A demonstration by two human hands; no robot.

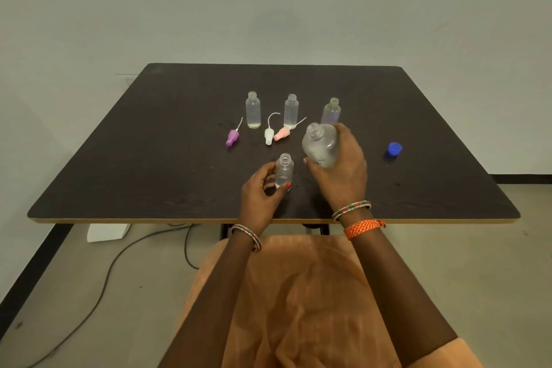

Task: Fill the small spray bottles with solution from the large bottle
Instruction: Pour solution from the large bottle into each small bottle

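My right hand grips the large clear bottle, uncapped and tilted left, its mouth above and to the right of a small open bottle. My left hand holds that small bottle upright on the dark table, thumb and fingers round its base. Three more small open bottles stand further back: the left one, the middle one and the right one, partly behind the large bottle. Three spray tops lie between them: purple, white and pink.
The large bottle's blue cap lies on the table to the right. A white box and a cable lie on the floor under the table's near left edge. An orange garment covers my lap.
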